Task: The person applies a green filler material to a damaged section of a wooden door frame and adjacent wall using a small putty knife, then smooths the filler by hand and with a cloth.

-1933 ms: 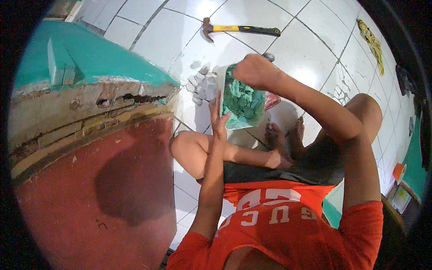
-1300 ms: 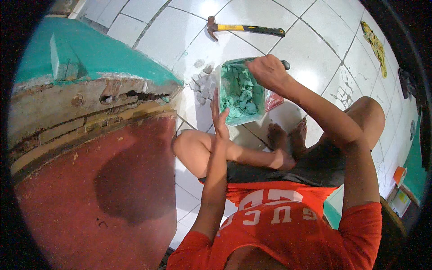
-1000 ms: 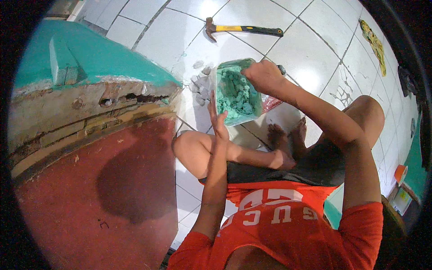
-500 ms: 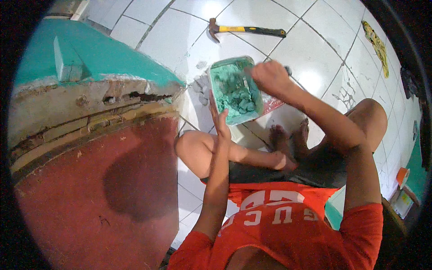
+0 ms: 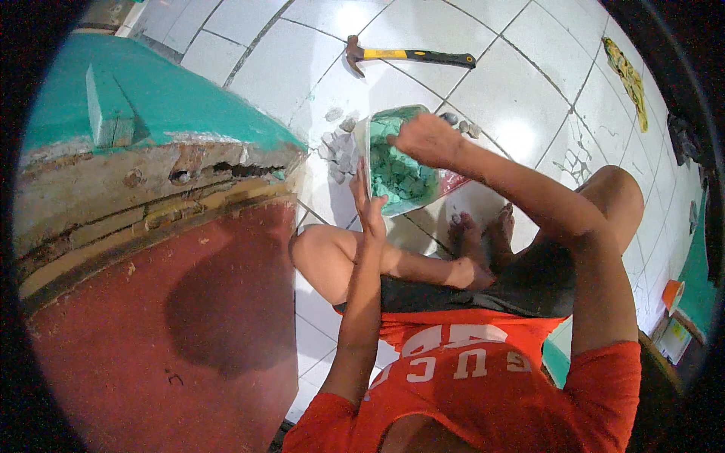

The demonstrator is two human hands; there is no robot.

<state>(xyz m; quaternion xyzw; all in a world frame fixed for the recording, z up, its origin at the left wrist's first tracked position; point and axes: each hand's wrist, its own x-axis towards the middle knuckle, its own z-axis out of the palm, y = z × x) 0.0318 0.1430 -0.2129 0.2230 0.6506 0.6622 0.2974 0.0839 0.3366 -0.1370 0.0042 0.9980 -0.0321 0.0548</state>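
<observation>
A translucent rectangular plastic container (image 5: 400, 189) holds crumbly mint-green material (image 5: 387, 172). My left hand (image 5: 368, 205) grips its left side, thumb at the near corner. Over its upper right part, my right hand (image 5: 429, 141) is closed, fingertips down toward the mixture; what it holds is hidden. A red object (image 5: 455, 183) lies partly beneath the container's right side. Broken grey chunks (image 5: 337, 151) lie just left of the container, a few dark stones (image 5: 468, 127) beyond my right hand. A yellow-and-black claw hammer (image 5: 408, 57) lies on the tiles farther away.
A step with teal top (image 5: 189, 98), chipped concrete edge and red face (image 5: 113, 340) fills the left, with a pale block (image 5: 112, 121) on it. A yellow crumpled cloth (image 5: 625, 75), a dark bundle (image 5: 678, 140) and an orange container (image 5: 672, 294) are at the right. My crossed legs frame the container.
My right hand has moved about over the mixture, most recently leftward and a little toward me. The container has shifted slightly in my left hand's grip. The hammer lies as before.
</observation>
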